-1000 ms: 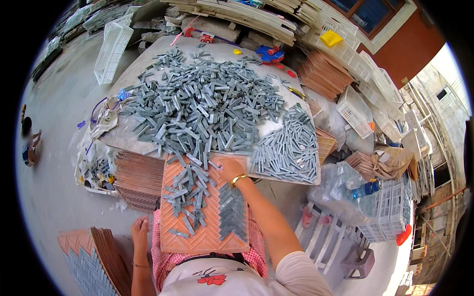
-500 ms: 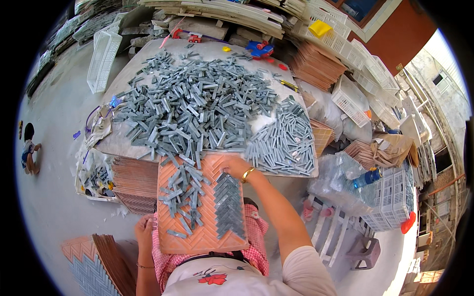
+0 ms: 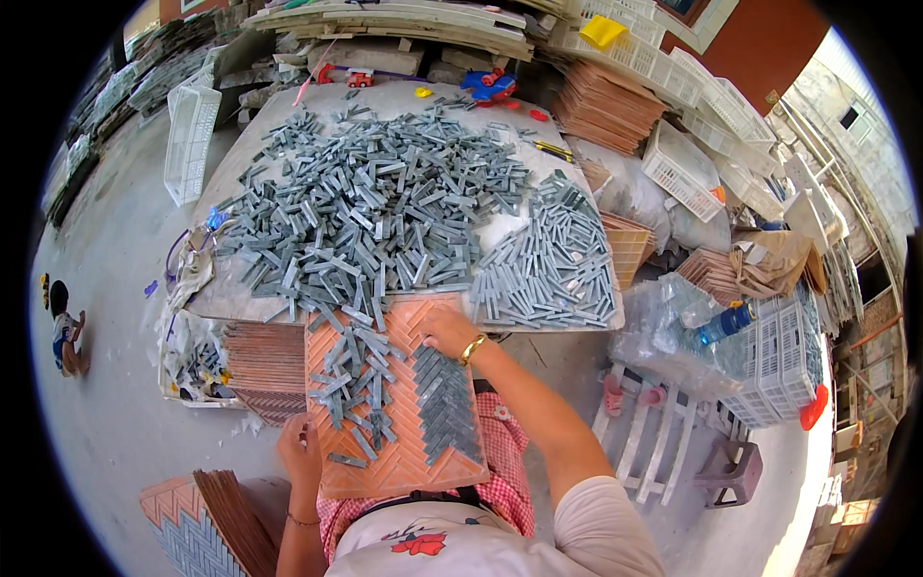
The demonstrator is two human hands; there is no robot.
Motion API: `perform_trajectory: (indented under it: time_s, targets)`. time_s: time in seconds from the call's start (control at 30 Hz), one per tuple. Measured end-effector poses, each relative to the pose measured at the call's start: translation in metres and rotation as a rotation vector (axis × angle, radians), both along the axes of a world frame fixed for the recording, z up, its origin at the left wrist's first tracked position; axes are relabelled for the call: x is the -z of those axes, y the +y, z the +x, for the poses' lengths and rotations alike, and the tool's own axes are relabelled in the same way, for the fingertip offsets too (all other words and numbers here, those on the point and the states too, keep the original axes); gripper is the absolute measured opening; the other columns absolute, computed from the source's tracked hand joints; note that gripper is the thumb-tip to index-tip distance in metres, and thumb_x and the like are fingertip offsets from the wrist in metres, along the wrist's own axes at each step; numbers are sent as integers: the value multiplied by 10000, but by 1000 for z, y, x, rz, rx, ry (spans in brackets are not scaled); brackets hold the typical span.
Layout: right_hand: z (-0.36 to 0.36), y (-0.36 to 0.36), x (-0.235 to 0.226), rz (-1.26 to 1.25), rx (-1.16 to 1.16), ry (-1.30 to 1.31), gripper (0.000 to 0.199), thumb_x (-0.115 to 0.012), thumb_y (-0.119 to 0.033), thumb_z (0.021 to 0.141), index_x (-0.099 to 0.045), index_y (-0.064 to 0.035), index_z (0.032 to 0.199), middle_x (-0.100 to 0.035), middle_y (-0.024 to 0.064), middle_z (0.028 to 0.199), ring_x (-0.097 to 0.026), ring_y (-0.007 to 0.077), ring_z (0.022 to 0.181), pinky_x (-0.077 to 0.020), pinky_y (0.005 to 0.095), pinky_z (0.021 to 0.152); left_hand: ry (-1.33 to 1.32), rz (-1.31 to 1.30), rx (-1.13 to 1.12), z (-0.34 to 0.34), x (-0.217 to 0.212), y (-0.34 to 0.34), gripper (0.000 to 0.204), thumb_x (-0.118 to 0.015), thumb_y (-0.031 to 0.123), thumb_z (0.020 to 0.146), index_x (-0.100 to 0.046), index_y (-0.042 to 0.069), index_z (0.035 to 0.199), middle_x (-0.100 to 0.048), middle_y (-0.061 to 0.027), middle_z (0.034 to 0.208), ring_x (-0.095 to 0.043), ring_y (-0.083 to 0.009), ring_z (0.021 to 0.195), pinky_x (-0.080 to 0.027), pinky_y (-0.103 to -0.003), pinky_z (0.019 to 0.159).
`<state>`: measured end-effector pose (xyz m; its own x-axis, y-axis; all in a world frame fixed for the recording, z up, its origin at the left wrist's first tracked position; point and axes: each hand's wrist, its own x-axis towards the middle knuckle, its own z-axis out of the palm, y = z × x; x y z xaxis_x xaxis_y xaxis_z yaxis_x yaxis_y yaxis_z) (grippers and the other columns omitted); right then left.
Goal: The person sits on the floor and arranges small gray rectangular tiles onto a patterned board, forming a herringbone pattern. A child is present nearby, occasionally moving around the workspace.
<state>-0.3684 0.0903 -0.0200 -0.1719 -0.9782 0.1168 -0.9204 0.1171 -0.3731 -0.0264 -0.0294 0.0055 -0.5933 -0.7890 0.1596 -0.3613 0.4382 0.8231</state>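
My left hand [image 3: 298, 442] is sitting closer to the left edge of the orange tray [image 3: 404, 423] than a second ago, and my right hand [image 3: 450, 330] is hovering by the top end of the set strips [image 3: 447, 409], near the middle of the frame. The tray is lying in the lower middle, bare zigzag grooves showing between those rows and the loose strips [image 3: 351, 361] on its left. My right fingers are bending down, tips close together, but I cannot tell whether they are pinching anything; my left fingers are curling loosely, nothing visible in them. To be doing this well, I reckon I should be lowering each piece flat, lining it up with its groove, pressing until it is sitting level, and keeping my knuckles off the finished rows.
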Motion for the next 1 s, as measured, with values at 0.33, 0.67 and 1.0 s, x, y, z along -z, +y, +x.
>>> perform_trajectory:
  time_s: [0.33, 0.67, 1.0]
  targets:
    - [54, -28, 0, 58, 133, -131, 302, -697, -194, 710, -572, -84, 962, -614, 106, 891, -591, 317, 862, -475, 404, 739, 147, -216, 395, -123, -2, 23, 78, -588, 11, 809, -621, -17, 874, -610, -137, 801, -592, -259, 662, -474, -310, 585]
    - [0, 10, -27, -3, 514, -180, 173, -658, -162, 720, -638, -43, 844, -625, 157, 821, -597, 336, 796, -480, 420, 711, 94, -268, 374, -184, 21, 23, 125, -627, 46, 776, -635, 4, 893, -618, -136, 779, -601, -309, 707, -477, -361, 644]
    - [1, 40, 1, -68, 624, -293, 172, -693, -107, 702, -630, -57, 854, -615, 151, 809, -595, 326, 780, -474, 412, 702, -149, -473, 613, -215, 28, 26, 281, -641, 61, 755, -581, 88, 1028, -496, -96, 950, -553, -309, 894, -496, -391, 714]
